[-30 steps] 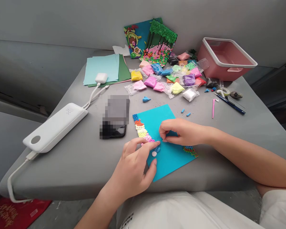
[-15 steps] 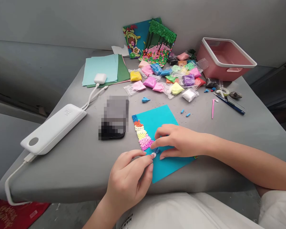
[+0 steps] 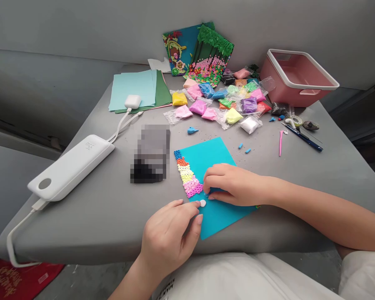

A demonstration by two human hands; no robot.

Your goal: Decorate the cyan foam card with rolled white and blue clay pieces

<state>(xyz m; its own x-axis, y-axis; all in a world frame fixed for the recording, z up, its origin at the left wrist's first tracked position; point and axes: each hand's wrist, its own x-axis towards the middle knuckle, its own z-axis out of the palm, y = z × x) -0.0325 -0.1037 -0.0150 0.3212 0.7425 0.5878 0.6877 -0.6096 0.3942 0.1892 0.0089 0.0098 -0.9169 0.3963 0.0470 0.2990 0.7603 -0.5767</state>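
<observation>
— On the grey padded tabletop (image 3: 81, 208)?
— Turquoise card sheet (image 3: 217, 183) near the front edge, rows of coloured clay beads (image 3: 187, 173) along its left side. Right hand (image 3: 234, 183) flat, fingertips pinching by the beads. Left hand (image 3: 171, 235) loosely curled, empty, beside a small white clay disc (image 3: 203, 203).
— Beyond?
— Bagged clay lumps (image 3: 225, 104), pink plastic tub (image 3: 296, 77), grey wall.

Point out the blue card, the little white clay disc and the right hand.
blue card (image 3: 206, 156), head view, bare upper part of the sheet.
white clay disc (image 3: 203, 203), head view, middle of the disc.
right hand (image 3: 229, 183), head view, back of the hand.
</observation>
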